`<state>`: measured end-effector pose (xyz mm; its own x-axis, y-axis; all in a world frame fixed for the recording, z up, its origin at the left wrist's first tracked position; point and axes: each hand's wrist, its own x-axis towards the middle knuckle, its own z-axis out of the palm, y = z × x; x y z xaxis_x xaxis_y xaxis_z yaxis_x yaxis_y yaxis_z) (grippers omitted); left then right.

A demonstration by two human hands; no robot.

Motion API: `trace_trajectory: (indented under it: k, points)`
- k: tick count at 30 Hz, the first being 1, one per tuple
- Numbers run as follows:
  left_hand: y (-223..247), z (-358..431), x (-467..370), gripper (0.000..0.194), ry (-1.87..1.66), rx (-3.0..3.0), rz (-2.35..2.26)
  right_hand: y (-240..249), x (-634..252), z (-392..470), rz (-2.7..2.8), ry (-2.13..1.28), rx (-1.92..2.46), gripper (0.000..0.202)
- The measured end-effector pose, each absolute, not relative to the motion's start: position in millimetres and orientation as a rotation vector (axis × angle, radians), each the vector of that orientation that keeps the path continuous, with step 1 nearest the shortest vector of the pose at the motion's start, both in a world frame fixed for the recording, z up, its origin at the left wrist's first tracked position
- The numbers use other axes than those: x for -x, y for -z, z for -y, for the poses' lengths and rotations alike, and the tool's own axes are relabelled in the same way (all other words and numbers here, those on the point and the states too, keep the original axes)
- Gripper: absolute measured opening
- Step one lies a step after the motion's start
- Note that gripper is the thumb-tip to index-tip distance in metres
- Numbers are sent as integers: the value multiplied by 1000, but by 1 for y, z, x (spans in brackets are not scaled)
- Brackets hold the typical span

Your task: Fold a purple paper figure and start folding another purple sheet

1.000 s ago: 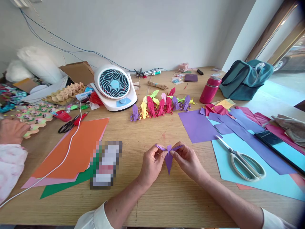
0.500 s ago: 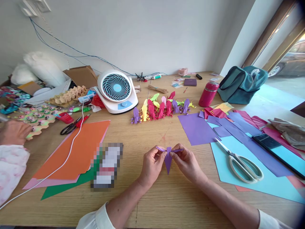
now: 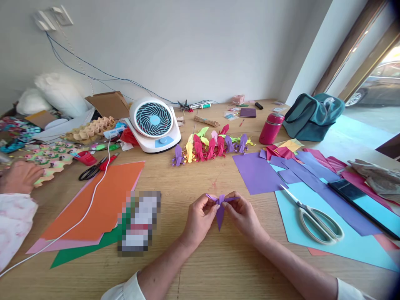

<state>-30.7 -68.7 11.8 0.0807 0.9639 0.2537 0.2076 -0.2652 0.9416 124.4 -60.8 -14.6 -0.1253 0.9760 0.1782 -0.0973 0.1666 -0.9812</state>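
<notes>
Between my two hands is a purple folded paper piece (image 3: pixel 220 213), with a long point hanging down and narrow arms out to the sides. My left hand (image 3: pixel 201 214) pinches its left side between thumb and fingers. On the right side, my right hand (image 3: pixel 242 213) pinches it the same way, the thumb near the middle fold. Beyond them stands a cluster of finished folded paper figures (image 3: pixel 211 147) in red, purple, yellow, pink and green. A purple paper sheet (image 3: pixel 258 173) lies to the right of the hands.
Scissors (image 3: pixel 320 223) lie on a light-blue sheet (image 3: pixel 290 231) at right, near a dark phone (image 3: pixel 350 193). A white fan (image 3: pixel 153 125), pink bottle (image 3: pixel 271 129) and teal bag (image 3: pixel 312 118) stand behind. Orange paper (image 3: pixel 96 204) and a white cable are left; another person's hand (image 3: pixel 21 177) is far left.
The view has tilted slightly, so the scene sits a little lower. My hands keep their pinch on the purple paper, with only a slight shift of the fingers.
</notes>
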Motion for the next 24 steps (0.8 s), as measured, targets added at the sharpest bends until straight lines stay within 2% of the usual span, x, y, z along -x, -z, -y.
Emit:
trace_trajectory:
  k: [13,24]
  points:
    - [-13,69,33,9,-1154,-1581,-1199,10,-119,67,1311,-1241,981,21]
    - [-13,68,35,6,-1187,-1621,-1203,10,-123,65,1542,-994,1023,7]
